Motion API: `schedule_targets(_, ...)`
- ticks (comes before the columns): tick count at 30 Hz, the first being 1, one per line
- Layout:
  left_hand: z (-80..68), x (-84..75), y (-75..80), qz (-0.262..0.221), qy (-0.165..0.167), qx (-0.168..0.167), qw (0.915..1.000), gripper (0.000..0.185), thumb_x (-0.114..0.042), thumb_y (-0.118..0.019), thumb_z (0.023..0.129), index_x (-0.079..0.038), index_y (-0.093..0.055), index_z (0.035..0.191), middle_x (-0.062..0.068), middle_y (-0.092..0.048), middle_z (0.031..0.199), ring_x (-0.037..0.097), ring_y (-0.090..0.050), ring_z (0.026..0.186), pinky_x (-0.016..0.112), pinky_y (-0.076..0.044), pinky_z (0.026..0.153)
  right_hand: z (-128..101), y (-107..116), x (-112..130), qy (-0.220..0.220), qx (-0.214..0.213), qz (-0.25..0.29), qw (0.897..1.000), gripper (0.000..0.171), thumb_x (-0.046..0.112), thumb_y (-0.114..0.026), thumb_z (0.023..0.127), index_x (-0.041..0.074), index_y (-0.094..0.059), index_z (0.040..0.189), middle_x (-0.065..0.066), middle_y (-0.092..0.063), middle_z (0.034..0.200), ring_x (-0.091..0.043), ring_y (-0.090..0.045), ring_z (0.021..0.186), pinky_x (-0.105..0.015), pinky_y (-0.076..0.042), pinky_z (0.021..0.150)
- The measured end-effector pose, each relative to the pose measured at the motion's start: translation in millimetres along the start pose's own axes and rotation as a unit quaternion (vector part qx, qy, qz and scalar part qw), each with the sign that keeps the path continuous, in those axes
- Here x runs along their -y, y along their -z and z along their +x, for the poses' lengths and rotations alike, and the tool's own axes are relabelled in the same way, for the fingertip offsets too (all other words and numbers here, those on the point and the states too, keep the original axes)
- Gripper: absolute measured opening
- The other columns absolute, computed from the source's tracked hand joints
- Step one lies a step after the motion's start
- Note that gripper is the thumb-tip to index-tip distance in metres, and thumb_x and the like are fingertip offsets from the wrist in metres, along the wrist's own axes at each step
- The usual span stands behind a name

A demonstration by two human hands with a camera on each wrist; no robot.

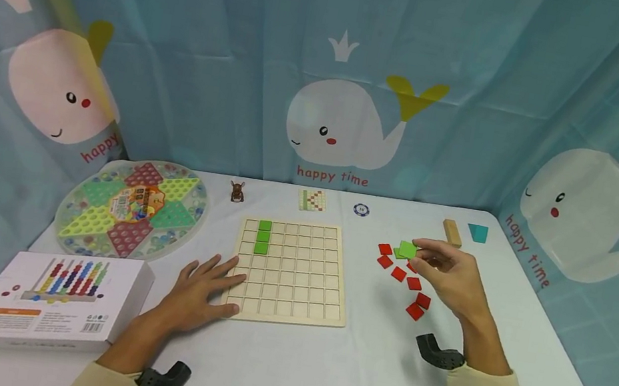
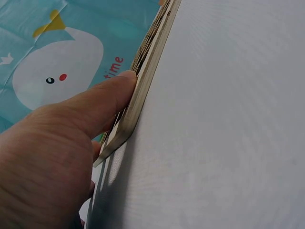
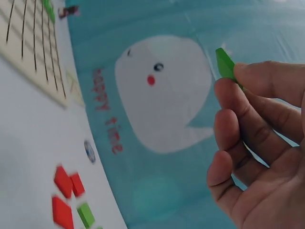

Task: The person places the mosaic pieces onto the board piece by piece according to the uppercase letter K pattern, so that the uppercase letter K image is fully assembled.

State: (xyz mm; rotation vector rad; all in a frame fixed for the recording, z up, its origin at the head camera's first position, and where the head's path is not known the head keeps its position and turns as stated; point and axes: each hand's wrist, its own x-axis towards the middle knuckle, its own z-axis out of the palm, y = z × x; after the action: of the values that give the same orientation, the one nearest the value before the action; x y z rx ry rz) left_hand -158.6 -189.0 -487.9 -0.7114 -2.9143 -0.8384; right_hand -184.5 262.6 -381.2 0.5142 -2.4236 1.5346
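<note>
My right hand (image 1: 451, 274) pinches a green square tile (image 1: 408, 250) between thumb and fingertips, raised above the table. In the right wrist view the same tile (image 3: 225, 64) shows nearly edge-on. Beneath and around that hand lie several loose red tiles (image 1: 398, 274) and a green tile (image 1: 398, 253), partly hidden. My left hand (image 1: 200, 294) is spread out, its fingertips and thumb resting on the left border of a wooden grid board (image 1: 295, 285). Three green tiles (image 1: 262, 237) sit in a column of cells near the board's upper left. The left wrist view shows the thumb (image 2: 112, 95) on the board's edge.
To the left are a round star-patterned game board (image 1: 133, 209) and a white box (image 1: 56, 298) with a bead-rack picture. Along the back stand a brown figurine (image 1: 237, 192), a patterned card (image 1: 312, 200), a chip (image 1: 361, 210), a wooden block (image 1: 452, 232) and a teal piece (image 1: 478, 233).
</note>
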Motion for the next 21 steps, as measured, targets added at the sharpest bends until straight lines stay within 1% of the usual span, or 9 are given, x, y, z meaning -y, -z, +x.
schedule_targets(4,0.3,0.2,-0.4,0.001,0.001,0.001,1.0,0.063,-0.049,-0.071,0.082,-0.017,-0.059,0.135,0.007,-0.034,0.153,0.04,-0.02,0.14,0.062,-0.004,0.106,2.3,-15.6,5.7,0.003,0.004,0.036,0.999,0.03,-0.001,-0.069,0.088,-0.005,-0.065,0.117,-0.016,-0.062,0.092,-0.018,-0.062,0.079,-0.022,-0.053,0.07)
schedule_targets(6,0.4,0.3,-0.5,-0.002,0.0,0.001,1.0,0.063,-0.049,-0.071,0.082,-0.017,-0.059,0.135,0.007,-0.034,0.153,0.04,-0.02,0.14,0.062,-0.004,0.106,4.2,-24.6,7.7,0.004,0.008,0.051,0.999,0.03,-0.002,-0.07,0.087,-0.005,-0.065,0.116,-0.016,-0.062,0.092,-0.019,-0.061,0.078,-0.022,-0.052,0.067)
schedule_targets(11,0.8,0.2,-1.0,-0.005,-0.004,-0.001,1.0,0.063,-0.048,-0.072,0.082,-0.017,-0.059,0.135,0.007,-0.034,0.153,0.039,-0.02,0.14,0.062,-0.004,0.106,11.1,-48.3,12.3,0.015,0.028,0.059,0.998,0.03,0.0,-0.07,0.087,-0.004,-0.065,0.116,-0.014,-0.063,0.091,-0.022,-0.057,0.079,-0.023,-0.047,0.062)
schedule_targets(16,0.8,0.0,-1.8,-0.005,-0.005,-0.005,1.0,0.062,-0.048,-0.071,0.082,-0.017,-0.06,0.135,0.007,-0.035,0.152,0.039,-0.021,0.14,0.063,-0.005,0.106,20.5,-71.5,12.9,0.017,0.049,0.072,0.996,0.029,0.003,-0.071,0.087,-0.003,-0.066,0.116,-0.013,-0.064,0.092,-0.025,-0.057,0.084,-0.027,-0.047,0.066)
schedule_targets(21,-0.7,1.1,-2.3,-0.004,-0.004,-0.012,0.9999,0.061,-0.046,-0.072,0.082,-0.017,-0.061,0.134,0.007,-0.035,0.152,0.039,-0.021,0.14,0.063,-0.005,0.105,31.1,-98.7,9.6,0.009,0.064,0.082,0.995,0.027,0.004,-0.071,0.087,0.0,-0.067,0.113,-0.009,-0.065,0.09,-0.023,-0.058,0.086,-0.034,-0.045,0.071)
